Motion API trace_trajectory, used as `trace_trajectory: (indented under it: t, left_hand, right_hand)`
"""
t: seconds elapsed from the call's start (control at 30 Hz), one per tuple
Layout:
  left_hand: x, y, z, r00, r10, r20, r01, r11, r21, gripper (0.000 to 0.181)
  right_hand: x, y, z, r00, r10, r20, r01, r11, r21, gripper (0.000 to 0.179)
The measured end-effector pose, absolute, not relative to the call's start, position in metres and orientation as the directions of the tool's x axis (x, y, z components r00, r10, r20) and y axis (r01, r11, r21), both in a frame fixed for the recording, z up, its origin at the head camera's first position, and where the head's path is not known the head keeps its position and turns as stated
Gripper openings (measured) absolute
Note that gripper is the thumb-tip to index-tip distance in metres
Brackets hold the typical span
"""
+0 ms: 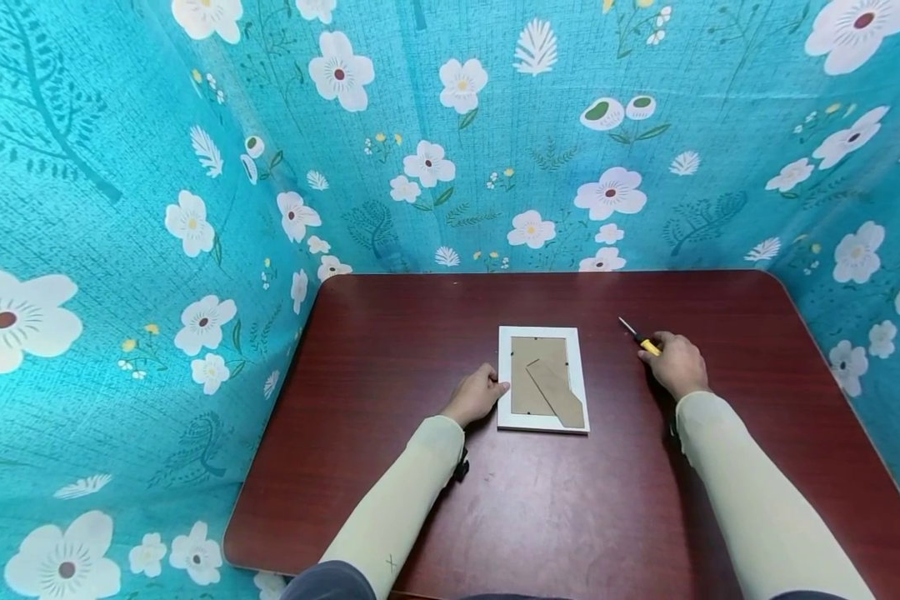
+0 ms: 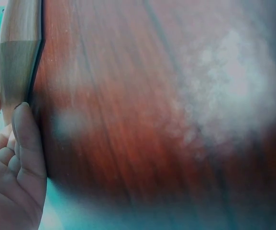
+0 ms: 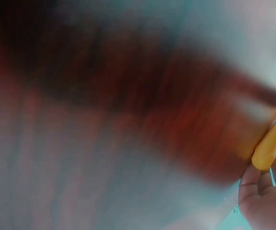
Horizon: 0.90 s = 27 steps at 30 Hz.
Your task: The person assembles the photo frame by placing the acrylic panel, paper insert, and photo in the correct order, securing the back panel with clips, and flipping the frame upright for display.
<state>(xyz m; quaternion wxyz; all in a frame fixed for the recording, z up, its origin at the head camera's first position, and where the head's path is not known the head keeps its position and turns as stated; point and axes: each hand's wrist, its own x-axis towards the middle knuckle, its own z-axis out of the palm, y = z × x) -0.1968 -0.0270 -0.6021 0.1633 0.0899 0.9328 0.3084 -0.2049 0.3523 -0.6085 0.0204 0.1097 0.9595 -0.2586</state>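
A white picture frame (image 1: 543, 382) lies back side up on the table, its brown backing board and fold-out stand facing me. My left hand (image 1: 474, 396) grips the frame's left edge, thumb over the white border. The left wrist view shows the frame's side edge (image 2: 20, 52) between the thumb and fingers of that hand (image 2: 20, 165). To the right of the frame, my right hand (image 1: 679, 365) holds a screwdriver (image 1: 649, 346) with a yellow and black handle, its metal shaft pointing away to the upper left. Its yellow handle (image 3: 270, 146) rests against the fingers in the right wrist view.
Beneath everything is a dark red-brown wooden table (image 1: 390, 350) with rounded corners. A turquoise floral curtain (image 1: 487, 167) hangs along its back and both sides. Small dark tabs (image 1: 567, 363) sit around the edge of the backing board.
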Motion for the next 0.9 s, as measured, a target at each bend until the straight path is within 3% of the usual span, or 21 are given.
trace_trajectory:
  t: [0.3, 0.6, 0.9]
  left_hand:
    - [-0.196, -0.026, -0.602, -0.931, 0.267, -0.247, 0.066, 0.792, 0.608, 0.028]
    - [-0.195, -0.027, -0.601, -0.933, 0.258, -0.252, 0.056, 0.795, 0.604, 0.028]
    - [-0.195, -0.027, -0.6, -0.933, 0.262, -0.246, 0.063, 0.793, 0.606, 0.028]
  right_hand:
    - [-0.191, 0.355, -0.609, -0.979, 0.195, -0.053, 0.195, 0.833, -0.517, 0.057]
    - [-0.169, 0.348, -0.603, -0.955, 0.296, 0.021, 0.232, 0.789, -0.569, 0.063]
    - [-0.145, 0.334, -0.597, -0.934, 0.346, 0.086, 0.229, 0.768, -0.598, 0.056]
